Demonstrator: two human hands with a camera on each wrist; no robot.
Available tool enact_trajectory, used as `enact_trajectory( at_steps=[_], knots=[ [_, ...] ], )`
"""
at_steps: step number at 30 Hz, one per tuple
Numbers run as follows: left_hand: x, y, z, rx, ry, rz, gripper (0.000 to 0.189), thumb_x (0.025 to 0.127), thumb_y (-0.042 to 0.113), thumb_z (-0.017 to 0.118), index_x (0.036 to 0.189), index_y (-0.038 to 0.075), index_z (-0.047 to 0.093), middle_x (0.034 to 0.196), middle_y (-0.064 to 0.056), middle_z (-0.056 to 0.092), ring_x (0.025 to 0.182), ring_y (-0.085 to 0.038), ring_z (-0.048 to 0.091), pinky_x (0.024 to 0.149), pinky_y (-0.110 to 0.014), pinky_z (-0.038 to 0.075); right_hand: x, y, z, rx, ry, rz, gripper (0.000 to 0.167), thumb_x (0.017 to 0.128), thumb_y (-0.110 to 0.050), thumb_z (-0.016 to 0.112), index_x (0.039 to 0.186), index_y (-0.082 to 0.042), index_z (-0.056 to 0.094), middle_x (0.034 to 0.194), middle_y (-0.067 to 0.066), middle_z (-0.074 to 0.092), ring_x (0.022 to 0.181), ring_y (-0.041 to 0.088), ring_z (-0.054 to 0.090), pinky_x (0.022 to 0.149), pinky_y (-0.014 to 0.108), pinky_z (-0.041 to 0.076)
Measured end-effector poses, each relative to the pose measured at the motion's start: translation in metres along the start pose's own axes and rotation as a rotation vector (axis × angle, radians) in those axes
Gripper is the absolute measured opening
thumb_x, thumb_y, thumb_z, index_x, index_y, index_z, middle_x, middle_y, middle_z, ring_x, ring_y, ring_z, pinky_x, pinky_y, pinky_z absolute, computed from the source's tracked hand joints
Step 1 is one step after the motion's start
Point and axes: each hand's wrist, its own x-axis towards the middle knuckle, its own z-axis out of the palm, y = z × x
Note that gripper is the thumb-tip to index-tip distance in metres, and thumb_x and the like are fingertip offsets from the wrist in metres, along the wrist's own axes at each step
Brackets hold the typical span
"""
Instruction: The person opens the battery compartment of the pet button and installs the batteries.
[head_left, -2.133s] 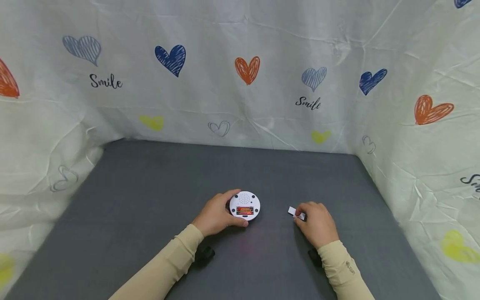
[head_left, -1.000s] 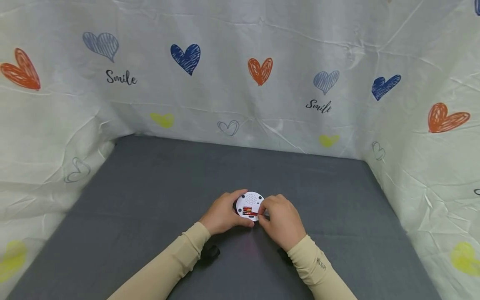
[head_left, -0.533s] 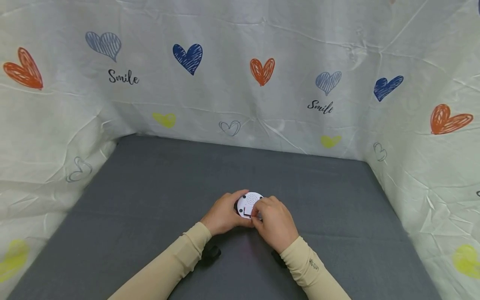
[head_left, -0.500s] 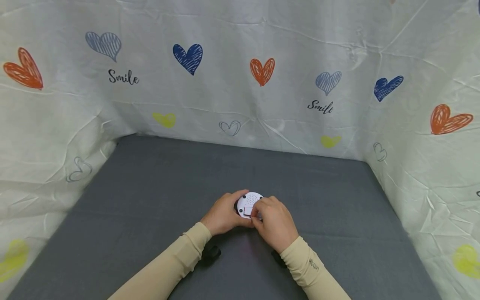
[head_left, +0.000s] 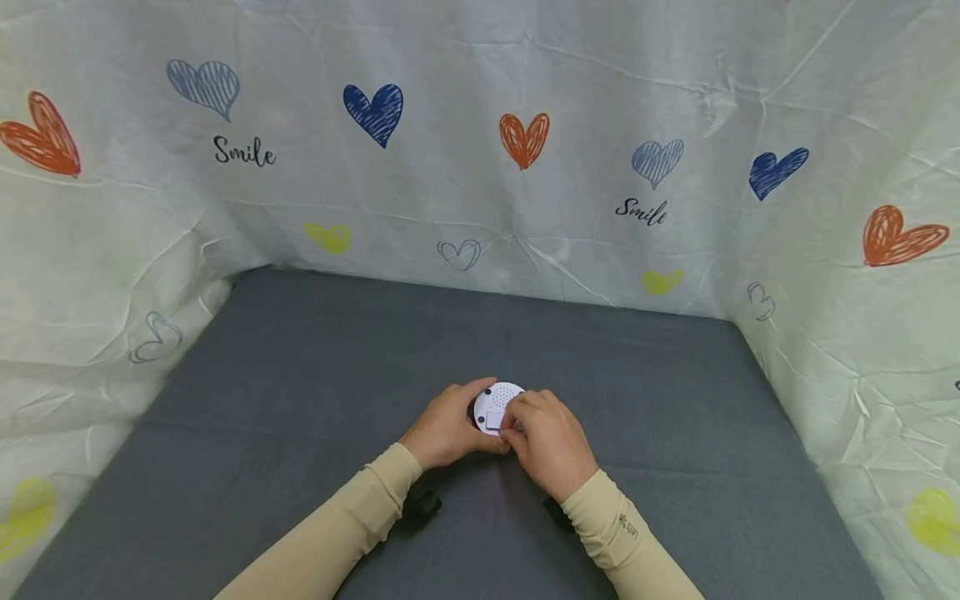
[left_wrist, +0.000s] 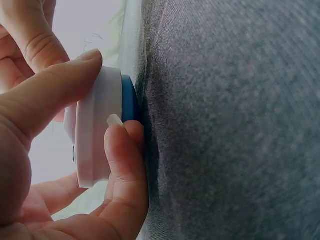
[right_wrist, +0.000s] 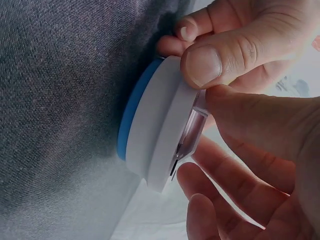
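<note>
A round white device [head_left: 502, 395], with small speaker holes and dark feet on its underside, lies bottom up. Its other side is a blue part [left_wrist: 129, 100] facing the cloth. My left hand [head_left: 444, 427] grips it by the rim from the left, thumb near and fingers far. My right hand [head_left: 552, 437] pinches a small white battery cover [head_left: 493, 420] at the device's right side. In the right wrist view the cover [right_wrist: 194, 131] sits over the compartment, with a gap at its side. The batteries are mostly hidden.
Dark grey cloth [head_left: 360, 358] covers the table. A white curtain [head_left: 442, 192] printed with hearts and "Smile" hangs at the back and both sides. Black wrist gear [head_left: 422, 508] shows beneath the left forearm.
My right hand has brought the cover from the right over to the device. The red batteries, visible before, are now covered. My left hand keeps its grip on the device.
</note>
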Motion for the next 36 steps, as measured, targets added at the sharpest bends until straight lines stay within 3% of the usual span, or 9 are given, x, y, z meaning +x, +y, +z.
enact_trajectory(
  at_steps=[8, 13, 17, 22, 27, 36],
  knots=[
    [0.002, 0.001, 0.000, 0.008, 0.005, 0.007, 0.102, 0.074, 0.038, 0.102, 0.161, 0.017, 0.053, 0.130, -0.014, 0.067, 0.101, -0.020, 0.059, 0.086, -0.039, 0.051, 0.002, 0.004, 0.001, 0.018, 0.009, -0.023, 0.018, 0.085, -0.010, 0.093, 0.085, -0.016, 0.076, 0.104, -0.002, 0.075, 0.091, 0.019, 0.064, 0.077, 0.035, 0.054],
    [0.001, 0.002, 0.000, 0.015, -0.005, 0.009, 0.100, 0.076, 0.037, 0.101, 0.161, 0.016, 0.053, 0.133, -0.014, 0.067, 0.107, -0.022, 0.061, 0.092, -0.044, 0.053, 0.002, 0.009, -0.006, 0.037, 0.039, 0.092, 0.013, 0.092, -0.018, 0.088, 0.100, -0.015, 0.077, 0.108, 0.005, 0.075, 0.096, 0.025, 0.066, 0.079, 0.041, 0.056],
    [0.002, 0.003, 0.000, 0.021, -0.010, 0.003, 0.100, 0.077, 0.036, 0.101, 0.161, 0.017, 0.052, 0.135, -0.015, 0.066, 0.108, -0.023, 0.062, 0.094, -0.046, 0.053, 0.001, 0.015, -0.008, 0.015, -0.002, 0.221, 0.037, 0.095, -0.027, 0.085, 0.129, -0.016, 0.077, 0.109, 0.011, 0.076, 0.093, 0.028, 0.067, 0.077, 0.044, 0.055],
    [0.003, 0.002, 0.001, 0.025, -0.006, -0.002, 0.100, 0.075, 0.037, 0.101, 0.161, 0.019, 0.053, 0.135, -0.013, 0.067, 0.107, -0.022, 0.061, 0.094, -0.044, 0.053, 0.002, 0.018, -0.006, 0.055, -0.132, 0.280, 0.059, 0.096, -0.032, 0.084, 0.150, -0.018, 0.065, 0.090, 0.005, 0.072, 0.073, 0.016, 0.059, 0.067, 0.035, 0.047],
    [0.003, 0.001, 0.001, 0.029, 0.002, 0.010, 0.100, 0.075, 0.036, 0.102, 0.161, 0.018, 0.054, 0.133, -0.012, 0.067, 0.105, -0.021, 0.060, 0.092, -0.043, 0.053, 0.003, 0.019, -0.002, 0.107, -0.159, 0.312, 0.060, 0.097, -0.030, 0.083, 0.152, -0.016, 0.062, 0.080, -0.003, 0.062, 0.067, 0.011, 0.049, 0.063, 0.030, 0.041],
    [0.003, -0.001, 0.003, 0.026, 0.002, 0.019, 0.100, 0.074, 0.035, 0.102, 0.160, 0.018, 0.055, 0.134, -0.012, 0.066, 0.106, -0.020, 0.060, 0.093, -0.043, 0.053, 0.003, 0.020, 0.000, 0.122, -0.159, 0.319, 0.054, 0.097, -0.029, 0.083, 0.145, -0.011, 0.067, 0.079, -0.004, 0.060, 0.070, 0.011, 0.051, 0.066, 0.031, 0.042]
  ],
)
